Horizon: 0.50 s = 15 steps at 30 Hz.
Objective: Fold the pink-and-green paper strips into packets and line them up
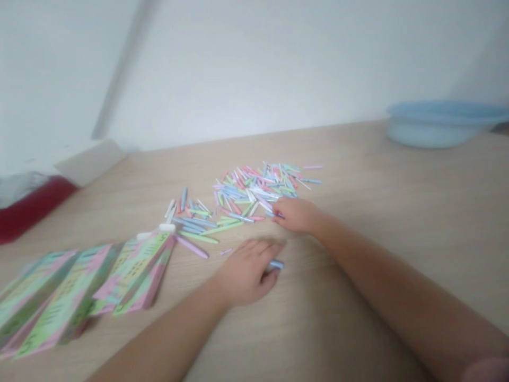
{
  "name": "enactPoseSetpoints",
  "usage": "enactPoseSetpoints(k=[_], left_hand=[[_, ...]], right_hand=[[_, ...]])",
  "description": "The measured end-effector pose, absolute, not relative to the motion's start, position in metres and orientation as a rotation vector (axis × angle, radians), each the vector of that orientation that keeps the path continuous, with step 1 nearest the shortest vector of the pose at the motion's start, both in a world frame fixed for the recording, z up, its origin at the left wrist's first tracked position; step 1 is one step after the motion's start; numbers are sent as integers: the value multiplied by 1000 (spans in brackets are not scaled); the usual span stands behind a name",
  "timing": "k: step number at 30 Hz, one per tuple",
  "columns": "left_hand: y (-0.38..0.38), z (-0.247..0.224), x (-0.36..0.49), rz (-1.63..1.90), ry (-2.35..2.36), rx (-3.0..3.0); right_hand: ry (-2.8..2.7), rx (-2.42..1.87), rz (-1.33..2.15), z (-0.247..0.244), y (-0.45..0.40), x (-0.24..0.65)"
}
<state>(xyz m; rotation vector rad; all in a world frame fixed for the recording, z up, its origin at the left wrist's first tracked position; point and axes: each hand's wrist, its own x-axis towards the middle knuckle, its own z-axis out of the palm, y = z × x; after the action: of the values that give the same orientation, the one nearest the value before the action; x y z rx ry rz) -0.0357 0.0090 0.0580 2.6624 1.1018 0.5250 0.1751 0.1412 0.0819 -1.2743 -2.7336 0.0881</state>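
My left hand (251, 271) rests low over the table, its thumb and fingers curled round a short blue pen part (277, 264) whose end sticks out. At the near right edge of a heap of pastel pen parts (254, 185) is my right hand (296, 214). Its fingertips are pinched together among the pieces; what they hold, if anything, blurs into the heap. A smaller group of blue, green and white pen parts (194, 223) lies to the left. One purple pen part (191, 247) and a tiny purple piece (226, 251) lie near my left hand.
Several pink and green printed boxes (131, 270) lie at the left, with white pieces (167, 228) at their far end. A blue basin (441, 124) stands at the back right. At the far left are a red item (35, 204) and a pale box (91, 162).
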Motion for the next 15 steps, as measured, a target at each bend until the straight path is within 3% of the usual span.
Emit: enactPoseSetpoints(k=[10, 15], left_hand=[[12, 55, -40, 661, 1112, 2561], [15, 61, -39, 637, 1127, 2539]], right_hand=[[-2678, -1260, 63, 89, 133, 166], [-2468, -1221, 292, 115, 107, 171]])
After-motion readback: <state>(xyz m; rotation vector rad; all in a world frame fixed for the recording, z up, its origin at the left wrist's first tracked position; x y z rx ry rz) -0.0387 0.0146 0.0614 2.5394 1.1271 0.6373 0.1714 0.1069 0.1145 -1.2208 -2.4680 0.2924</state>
